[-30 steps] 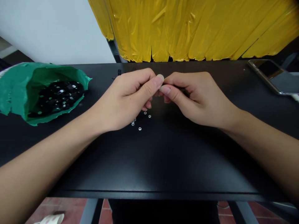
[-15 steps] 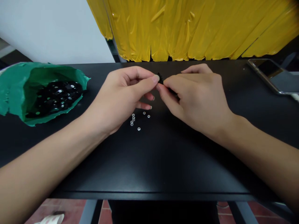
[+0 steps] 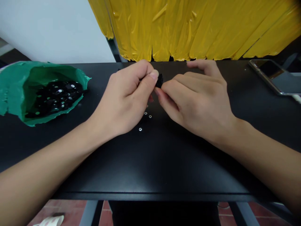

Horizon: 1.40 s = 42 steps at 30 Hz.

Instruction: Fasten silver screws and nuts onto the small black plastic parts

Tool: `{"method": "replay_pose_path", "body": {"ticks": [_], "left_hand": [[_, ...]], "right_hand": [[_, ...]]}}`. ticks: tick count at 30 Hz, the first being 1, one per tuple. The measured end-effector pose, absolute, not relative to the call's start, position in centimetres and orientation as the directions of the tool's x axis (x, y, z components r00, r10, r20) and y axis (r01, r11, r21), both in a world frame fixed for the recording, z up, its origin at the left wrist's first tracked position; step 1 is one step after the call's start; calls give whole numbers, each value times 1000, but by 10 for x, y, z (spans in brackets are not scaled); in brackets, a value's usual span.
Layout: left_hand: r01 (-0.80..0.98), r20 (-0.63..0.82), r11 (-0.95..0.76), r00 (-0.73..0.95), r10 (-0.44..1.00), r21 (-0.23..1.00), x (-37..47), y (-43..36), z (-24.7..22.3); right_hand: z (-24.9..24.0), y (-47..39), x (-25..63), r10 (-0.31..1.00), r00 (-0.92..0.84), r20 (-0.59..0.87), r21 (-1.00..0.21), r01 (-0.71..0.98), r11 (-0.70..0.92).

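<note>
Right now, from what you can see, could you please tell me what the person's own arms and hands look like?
The left hand and right hand are bare, with no gloves, and no rings show on the fingers in view. Both wrists lack a watch or bracelet. No sleeves show on either forearm, and I see no cables or markings on them.

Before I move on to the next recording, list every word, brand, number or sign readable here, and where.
No readable text.
Green bag, phone: no lettering visible.
Small metal rings: too small to tell.
Pale item on the floor: pinkish marks, too blurred.
</note>
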<state>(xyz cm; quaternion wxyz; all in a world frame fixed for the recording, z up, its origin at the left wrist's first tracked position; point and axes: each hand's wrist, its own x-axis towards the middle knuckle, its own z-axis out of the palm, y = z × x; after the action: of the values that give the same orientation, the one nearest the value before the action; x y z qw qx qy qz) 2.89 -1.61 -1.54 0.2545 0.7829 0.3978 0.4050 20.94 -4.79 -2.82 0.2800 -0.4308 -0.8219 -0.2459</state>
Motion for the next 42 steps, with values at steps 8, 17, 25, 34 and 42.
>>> {"method": "replay_pose_path", "body": {"ticks": [8, 17, 25, 34, 42], "left_hand": [[202, 352, -424, 313, 882, 883, 30, -15, -14], [95, 201, -235, 278, 939, 967, 40, -19, -13], [41, 214, -225, 181, 960, 974, 46, -22, -20], [-20, 266, -265, 73, 961, 964, 57, -28, -29], [401, 581, -570, 107, 807, 718, 45, -17, -26]], "right_hand": [[-30, -48, 210, 558, -457, 692, 188, 861, 473], [-31, -42, 215, 585, -359, 727, -7, 849, 528], [-32, -47, 207, 643, -169, 746, -306, 771, 558], [-53, -41, 180, 730, 153, 666, -720, 387, 576], [-48, -46, 173, 693, 214, 688, -717, 348, 604]]}}
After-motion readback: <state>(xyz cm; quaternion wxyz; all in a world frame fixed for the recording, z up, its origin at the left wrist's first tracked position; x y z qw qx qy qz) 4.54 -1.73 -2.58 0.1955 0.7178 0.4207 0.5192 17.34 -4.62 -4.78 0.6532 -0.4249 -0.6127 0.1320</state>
